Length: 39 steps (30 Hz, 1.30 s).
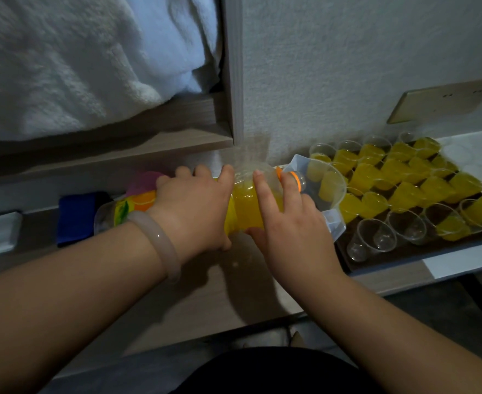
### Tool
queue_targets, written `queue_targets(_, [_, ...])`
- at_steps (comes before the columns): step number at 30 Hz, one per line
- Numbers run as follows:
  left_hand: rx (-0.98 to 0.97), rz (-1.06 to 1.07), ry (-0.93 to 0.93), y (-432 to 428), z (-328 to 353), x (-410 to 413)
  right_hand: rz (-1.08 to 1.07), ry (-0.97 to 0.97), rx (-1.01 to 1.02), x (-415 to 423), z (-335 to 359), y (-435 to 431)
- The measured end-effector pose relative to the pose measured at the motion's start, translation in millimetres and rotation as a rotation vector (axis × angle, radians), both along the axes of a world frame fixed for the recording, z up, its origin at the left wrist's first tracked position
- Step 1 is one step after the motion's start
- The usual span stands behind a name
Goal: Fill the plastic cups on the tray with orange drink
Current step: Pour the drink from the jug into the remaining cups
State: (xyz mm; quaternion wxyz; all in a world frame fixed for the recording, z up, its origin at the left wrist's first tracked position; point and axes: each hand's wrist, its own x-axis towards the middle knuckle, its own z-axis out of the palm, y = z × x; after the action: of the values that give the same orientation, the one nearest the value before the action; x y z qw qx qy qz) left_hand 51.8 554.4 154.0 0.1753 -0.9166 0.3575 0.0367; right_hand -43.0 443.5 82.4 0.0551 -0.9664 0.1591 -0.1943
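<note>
A large clear bottle of orange drink [244, 207] lies tipped on its side above the counter. Its orange-ringed mouth [296, 181] points right into a clear plastic jug [332, 177]. My left hand [194, 206] grips the bottle's labelled body from above. My right hand [293, 223] holds the bottle near its shoulder, fingers over the top and thumb beneath. Right of the jug a dark tray [376, 261] holds several plastic cups filled with orange drink [404, 173]. Empty clear cups [376, 237] stand along the tray's near edge.
A blue cloth-like object [76, 216] and a pink thing [146, 180] lie on the counter left of the bottle. White towels [63, 66] fill the shelf above. A wall socket plate [444, 99] is behind the tray. The counter's front edge [234, 328] runs below my wrists.
</note>
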Motion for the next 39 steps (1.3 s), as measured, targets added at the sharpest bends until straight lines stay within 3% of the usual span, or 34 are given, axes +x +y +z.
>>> queue_targets(16, [0.009, -0.013, -0.063, -1.9, 3.1, -6.4, 0.015, -0.027, 0.057, -3.3, -2.7, -2.2])
queue_targets(39, [-0.179, -0.116, -0.134, 15.4, -6.8, -15.5, 0.047, -0.044, 0.044, -10.0, 1.2, -6.5])
